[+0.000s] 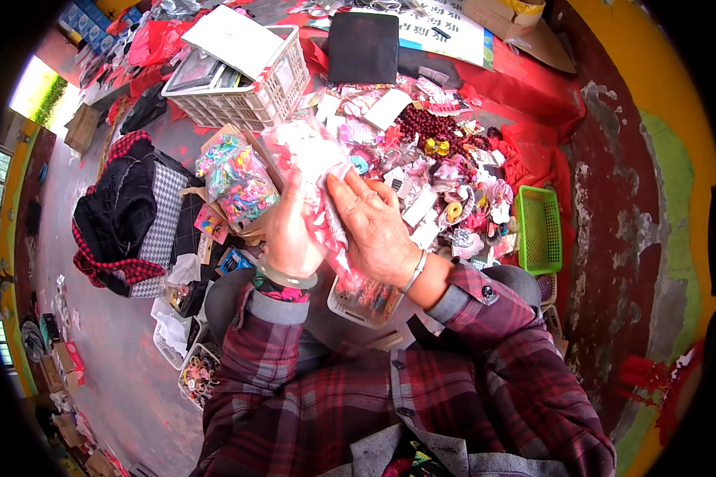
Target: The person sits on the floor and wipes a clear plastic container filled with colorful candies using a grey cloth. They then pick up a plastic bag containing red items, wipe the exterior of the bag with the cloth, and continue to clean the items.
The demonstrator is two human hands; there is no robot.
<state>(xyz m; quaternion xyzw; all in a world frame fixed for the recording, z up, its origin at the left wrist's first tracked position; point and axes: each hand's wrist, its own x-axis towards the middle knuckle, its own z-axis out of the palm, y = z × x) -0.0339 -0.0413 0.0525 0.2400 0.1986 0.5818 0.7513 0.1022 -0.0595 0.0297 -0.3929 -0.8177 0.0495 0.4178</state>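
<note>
A clear plastic bag [309, 149] with pink and white contents is pressed between my two palms, in front of my chest. My left hand [291, 237] supports it from the left with the thumb up, its other fingers hidden behind the bag. Lying flat against its right side, the fingers of my right hand [374, 226] hold it in place. Pink and red strips of the bag hang down between my wrists. Just beneath is a white plastic basket [332, 308] with small colourful items.
Ahead spreads a heap of small packaged goods and dark red beads [437, 127]. A green basket [539, 230] stands to its right. On the left are a bag of colourful pieces [239, 176], a black coat [119, 207] and a large white crate [266, 99].
</note>
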